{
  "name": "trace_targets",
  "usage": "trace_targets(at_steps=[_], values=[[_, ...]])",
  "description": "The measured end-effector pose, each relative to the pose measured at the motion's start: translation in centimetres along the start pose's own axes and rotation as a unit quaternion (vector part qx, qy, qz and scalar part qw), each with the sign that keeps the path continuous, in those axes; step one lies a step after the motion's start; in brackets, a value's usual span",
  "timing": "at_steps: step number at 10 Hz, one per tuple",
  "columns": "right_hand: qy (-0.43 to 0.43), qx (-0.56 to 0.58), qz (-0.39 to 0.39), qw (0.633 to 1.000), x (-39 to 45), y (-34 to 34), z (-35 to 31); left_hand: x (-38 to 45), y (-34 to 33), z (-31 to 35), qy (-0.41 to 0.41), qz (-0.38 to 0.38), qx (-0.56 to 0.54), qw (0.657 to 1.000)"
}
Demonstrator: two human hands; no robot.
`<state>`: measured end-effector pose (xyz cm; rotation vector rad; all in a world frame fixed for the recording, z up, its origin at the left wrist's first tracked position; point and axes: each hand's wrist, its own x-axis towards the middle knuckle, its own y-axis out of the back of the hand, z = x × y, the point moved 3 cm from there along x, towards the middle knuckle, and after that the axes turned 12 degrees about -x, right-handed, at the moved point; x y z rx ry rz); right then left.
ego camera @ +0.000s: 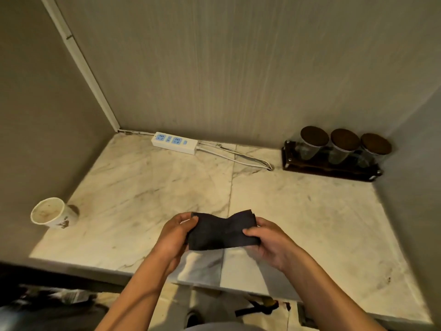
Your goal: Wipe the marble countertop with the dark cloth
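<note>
A dark folded cloth (220, 231) is held above the front part of the white marble countertop (148, 187), stretched between both hands. My left hand (173, 237) pinches its left end with thumb on top. Gripping the right end is my right hand (269, 242), fingers curled under the cloth. The cloth sags slightly in the middle and casts a shadow on the marble near the front edge.
A used paper cup (53, 213) stands at the left edge by the side wall. A white power strip (174, 142) with its cable lies at the back. A dark wooden rack with three lidded glass jars (338, 151) sits at the back right. Walls enclose three sides.
</note>
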<state>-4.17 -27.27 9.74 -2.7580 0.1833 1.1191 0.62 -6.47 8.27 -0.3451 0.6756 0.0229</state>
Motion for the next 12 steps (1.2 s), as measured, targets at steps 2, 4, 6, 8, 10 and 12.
trace_targets(at_steps=[2,4,6,8,10,12], values=[[0.014,-0.221,0.033,0.975,5.8,-3.0,-0.9,-0.4,3.8,-1.8,0.032,0.008,0.05,0.998],[0.115,-0.436,0.081,0.889,8.9,-5.5,-0.6,0.9,4.9,-4.2,0.018,0.063,0.219,0.974],[0.132,-0.468,0.126,0.865,9.8,-6.0,0.0,1.4,5.0,-5.0,-0.024,0.051,0.381,0.923],[0.114,-0.5,0.138,0.847,10.4,-6.0,0.3,1.8,5.1,-4.8,-0.057,0.06,0.482,0.872],[0.128,-0.541,0.163,0.815,10.4,-5.8,0.5,1.4,5.0,-4.4,-0.056,0.052,0.527,0.847],[0.199,-0.498,0.201,0.82,8.3,-4.3,-0.9,1.4,3.7,-1.9,-0.105,0.066,0.511,0.851]])
